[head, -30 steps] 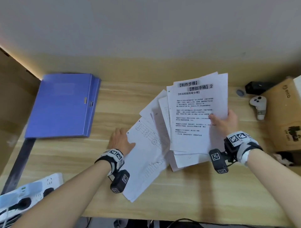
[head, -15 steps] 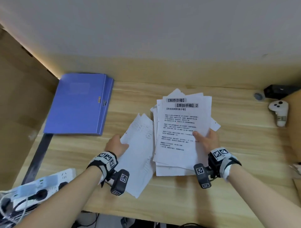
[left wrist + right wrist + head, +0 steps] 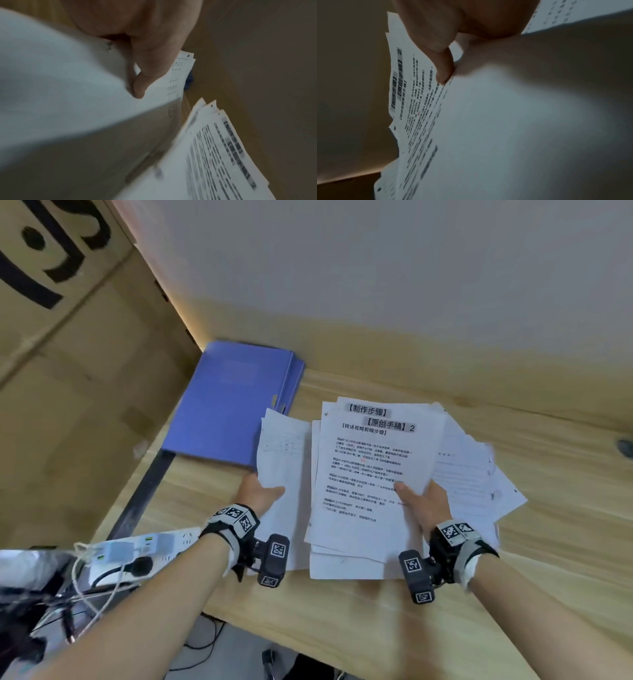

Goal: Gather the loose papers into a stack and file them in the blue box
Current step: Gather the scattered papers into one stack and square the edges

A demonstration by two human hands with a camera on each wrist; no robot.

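A loose pile of printed papers (image 3: 370,470) sits on the wooden desk (image 3: 376,628), its top sheet bearing bold headings. My right hand (image 3: 423,501) pinches this pile, thumb on top of the printed sheet (image 3: 423,102). My left hand (image 3: 260,494) pinches a separate sheet with a faint table (image 3: 284,460), raised just left of the pile; its thumb lies on that sheet (image 3: 173,83). The blue box (image 3: 229,402) lies flat and closed at the back left of the desk, partly behind the left sheet. More sheets (image 3: 479,484) fan out to the right under the pile.
Large cardboard boxes (image 3: 68,371) wall in the left side. A white power strip with plugs and cables (image 3: 137,553) lies at the desk's left front edge. A small dark round thing (image 3: 625,446) sits at the far right. A pale wall stands behind the desk.
The left hand has lifted its sheet off the desk and brought it up toward the blue box. The right hand has kept hold of the pile. The view has swung left.
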